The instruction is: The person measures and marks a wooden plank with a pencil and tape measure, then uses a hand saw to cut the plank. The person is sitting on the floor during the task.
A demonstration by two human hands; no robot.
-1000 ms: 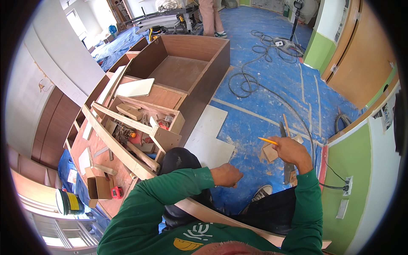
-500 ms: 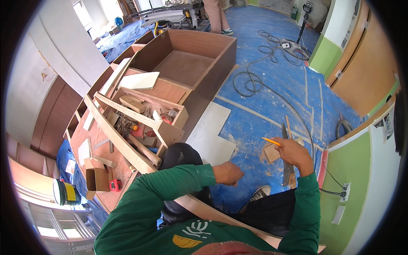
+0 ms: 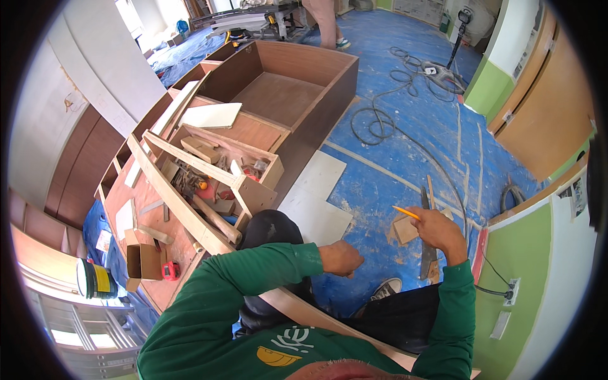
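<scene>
My right hand (image 3: 441,232) is closed around an orange pencil (image 3: 406,212), its tip pointing left over the floor. My left hand (image 3: 342,258) is curled into a fist in front of my body, with nothing showing from it. My left forearm crosses a long wooden board (image 3: 206,233), which runs from the toolbox side under my arm and past my lap. Beyond my knee sits an open wooden toolbox (image 3: 269,172) with hand tools inside. Below my right hand, a handsaw (image 3: 427,258) and a small wood block (image 3: 405,229) lie on the floor.
A large brown cabinet carcass (image 3: 320,92) lies behind the toolbox. White panels (image 3: 315,212) rest on the blue floor sheet (image 3: 373,171). A black cable (image 3: 437,163) runs to a wall outlet (image 3: 512,291). At left are a cardboard box (image 3: 144,261), red tape measure (image 3: 171,271) and bucket (image 3: 95,278). A person (image 3: 324,25) stands far back.
The view has shifted very slightly. Both hands stay nearly in place, and the pencil remains in my right hand.
</scene>
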